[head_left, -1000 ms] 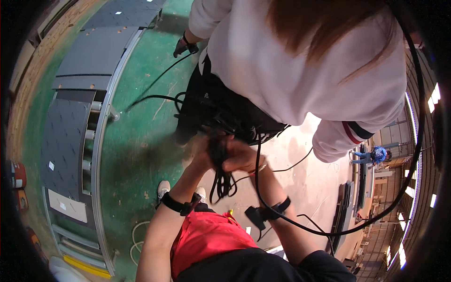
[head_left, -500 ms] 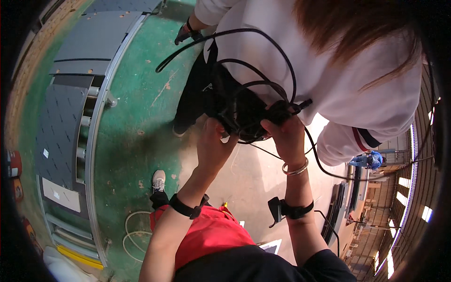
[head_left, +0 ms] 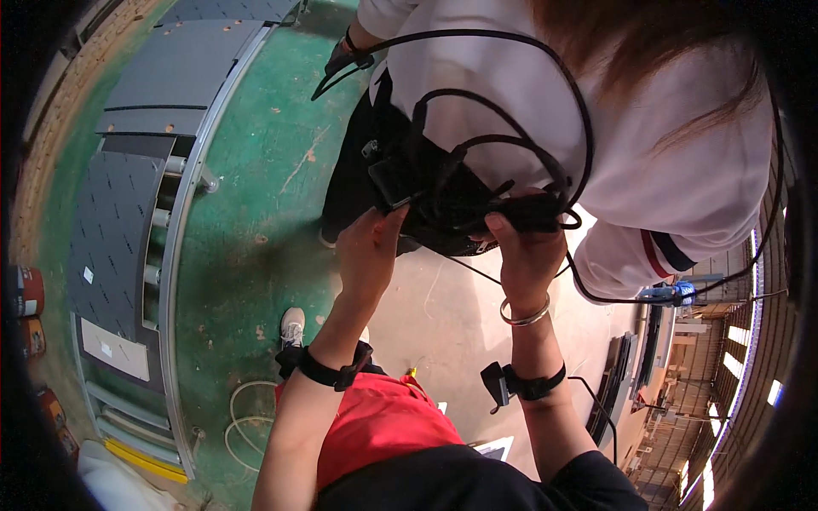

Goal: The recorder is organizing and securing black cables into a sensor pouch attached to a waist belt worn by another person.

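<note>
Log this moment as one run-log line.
left hand: gripping black pouch | right hand: holding black cables | pouch: at waist of facing person | floor: green

Person's own body, head view:
- Forearms: both bare, no sleeves in view.
- Left wrist: black strap band (head_left: 328, 372), wide, with a thicker block on its right side.
- Right wrist: thin silver bangle (head_left: 524, 315), plain.
- Right forearm: black strap (head_left: 528, 385) carrying a small black box on its left, with a thin black cable leading off.
- Torso: black top (head_left: 443, 481).
- Lap: red garment (head_left: 383, 422).
- Foot: white shoe (head_left: 292, 325), left of the left arm.
</note>
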Motion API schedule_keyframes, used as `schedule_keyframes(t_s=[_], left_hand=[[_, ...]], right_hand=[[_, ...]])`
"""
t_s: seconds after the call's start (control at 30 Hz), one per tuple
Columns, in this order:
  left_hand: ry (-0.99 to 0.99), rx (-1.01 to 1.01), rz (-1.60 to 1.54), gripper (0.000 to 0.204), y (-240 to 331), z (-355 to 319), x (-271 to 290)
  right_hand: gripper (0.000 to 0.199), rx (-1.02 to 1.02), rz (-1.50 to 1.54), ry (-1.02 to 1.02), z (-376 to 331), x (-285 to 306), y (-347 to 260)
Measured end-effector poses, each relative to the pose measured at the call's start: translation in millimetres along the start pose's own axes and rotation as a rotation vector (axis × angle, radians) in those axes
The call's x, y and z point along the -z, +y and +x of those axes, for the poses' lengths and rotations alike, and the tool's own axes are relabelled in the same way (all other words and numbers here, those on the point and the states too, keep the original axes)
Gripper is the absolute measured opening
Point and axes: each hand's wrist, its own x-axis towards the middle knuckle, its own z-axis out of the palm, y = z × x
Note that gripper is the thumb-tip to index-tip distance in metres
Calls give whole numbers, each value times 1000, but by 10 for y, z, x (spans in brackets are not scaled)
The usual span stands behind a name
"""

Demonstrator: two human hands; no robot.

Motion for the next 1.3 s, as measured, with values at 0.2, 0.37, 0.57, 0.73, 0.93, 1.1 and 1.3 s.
schedule_keyframes(t_s=[0.2,0.37,0.57,0.73,0.93,1.1,1.3], left_hand=[[-10,-6,164,31,-23,24,77],[34,-28,123,29,167,20,103],[-16,-110,173,20,147,43,161],[-42,-113,224,23,155,92,182],[-24,-101,190,24,167,174,162],[-33,-163,206,23,221,170,138],[-134,-247,194,16,282,121,123]], right_hand=[[26,-130,-233,-156,47,5,-44],[26,0,-127,-7,-40,-112,97],[28,66,-113,28,70,-164,89],[28,81,-49,3,181,-198,67],[25,47,-544,-146,99,-47,129],[24,-103,-386,-192,36,-77,148],[22,-12,-489,-85,105,-159,221]])
